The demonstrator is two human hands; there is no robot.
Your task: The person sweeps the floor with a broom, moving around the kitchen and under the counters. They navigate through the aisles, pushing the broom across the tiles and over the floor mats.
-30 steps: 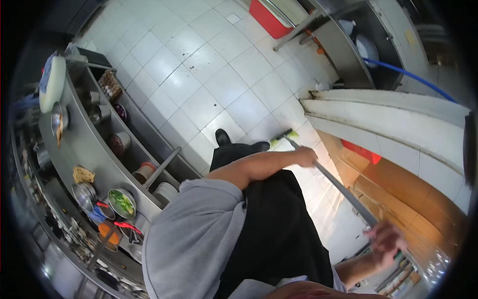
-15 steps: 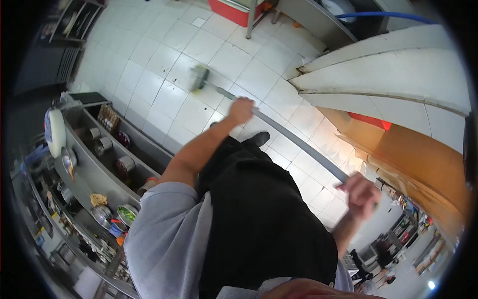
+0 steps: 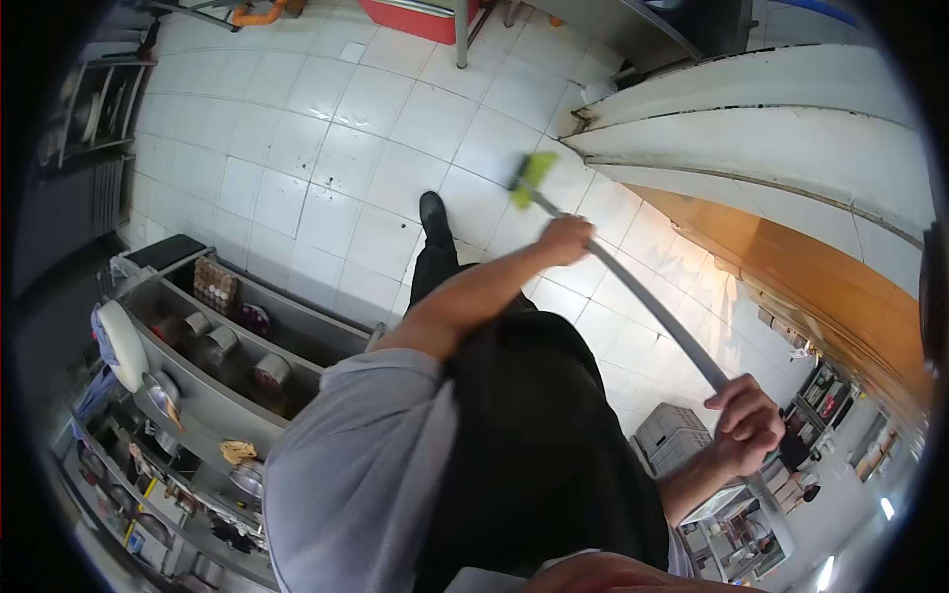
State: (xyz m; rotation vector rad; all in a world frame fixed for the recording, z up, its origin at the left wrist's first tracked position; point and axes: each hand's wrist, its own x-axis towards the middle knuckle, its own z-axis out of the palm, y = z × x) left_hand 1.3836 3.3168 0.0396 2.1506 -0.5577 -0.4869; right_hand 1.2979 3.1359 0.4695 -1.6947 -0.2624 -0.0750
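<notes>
A grey-handled broom slants across the view, its yellow-green head (image 3: 535, 180) low over the white tiled floor (image 3: 381, 188); whether it touches the tiles I cannot tell. My left hand (image 3: 567, 240) is closed round the handle (image 3: 657, 309) just behind the head. Farther back, near the handle's upper end, my right hand (image 3: 746, 425) grips it too. A black shoe (image 3: 432, 208) stands on the tiles left of the broom head. Small dark specks lie on the floor farther left.
A steel counter with pots and an egg tray (image 3: 215, 285) runs along the left. White ledges (image 3: 751, 128) and an orange-brown panel (image 3: 791, 257) line the right. A red bin (image 3: 410, 20) and a metal table leg (image 3: 461, 35) are ahead.
The broom head has swung right across the floor, with my left hand moving right too. My right hand has shifted slightly down and right. One shoe now shows farther forward.
</notes>
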